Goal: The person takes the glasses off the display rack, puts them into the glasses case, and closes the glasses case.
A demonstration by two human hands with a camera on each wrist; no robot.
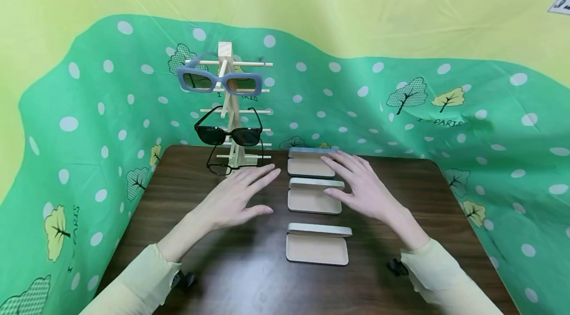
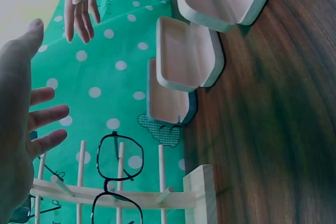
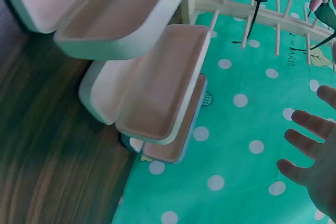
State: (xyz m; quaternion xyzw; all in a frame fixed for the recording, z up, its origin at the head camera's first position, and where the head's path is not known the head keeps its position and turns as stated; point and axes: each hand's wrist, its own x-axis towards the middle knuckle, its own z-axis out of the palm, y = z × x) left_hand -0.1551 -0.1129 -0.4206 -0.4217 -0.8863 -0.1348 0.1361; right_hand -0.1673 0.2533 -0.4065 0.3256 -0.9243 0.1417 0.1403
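While both hands hover flat over the dark wooden desk point(image 1: 249, 275), neither one holds anything. The left hand point(image 1: 236, 196) has its fingers straight and spread a little, palm down, left of the row of three open glasses cases; its fingertips point toward the far edge, close to the foot of the wooden rack point(image 1: 231, 107). The right hand point(image 1: 362, 186) is likewise flat with its fingers apart, on the right side of the row, its fingers reaching over the right ends of the far case point(image 1: 309, 166) and the middle case point(image 1: 313, 200). Whether it touches them I cannot tell. The near case point(image 1: 317, 248) lies well clear of both hands, toward the near edge. On the rack, near the far left corner of the desk, hang blue-framed sunglasses point(image 1: 219, 81) up top, black sunglasses point(image 1: 229, 134) below them, and thin black glasses point(image 1: 220, 166) at the bottom, just beyond the left fingertips.
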